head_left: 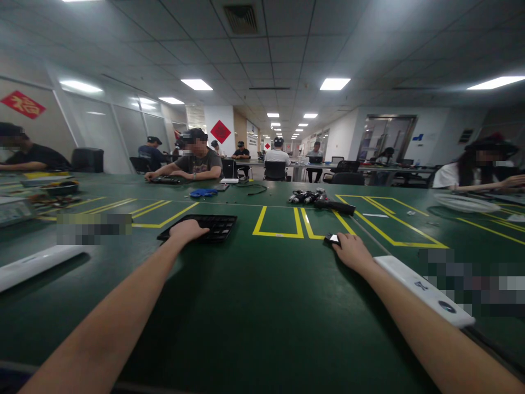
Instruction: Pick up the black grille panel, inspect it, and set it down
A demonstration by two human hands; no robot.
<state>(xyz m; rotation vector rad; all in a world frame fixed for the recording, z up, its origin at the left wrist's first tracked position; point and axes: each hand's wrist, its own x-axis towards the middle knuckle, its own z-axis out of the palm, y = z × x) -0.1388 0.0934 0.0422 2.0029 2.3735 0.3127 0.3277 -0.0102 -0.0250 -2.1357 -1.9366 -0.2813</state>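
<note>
My left hand [188, 231] is closed on the near left part of a flat black tray [221, 227] divided into compartments. The thumb lies over the tray, and the other fingers are mostly hidden. Further right, my right hand [350, 250] grips a small black object with a bright white face [333, 238]. That object is at the table surface, by the near corner of a yellow tape outline [318, 237]. What the tray's compartments hold is too dark to make out.
Both arms reach over a green table [246, 317]. Beside my right forearm lies a white power strip [424, 290]; a long white object [41, 265] lies at left. Beyond are a dark cluster of metallic parts [307, 197] and a blue item [204, 192]. Several people sit around.
</note>
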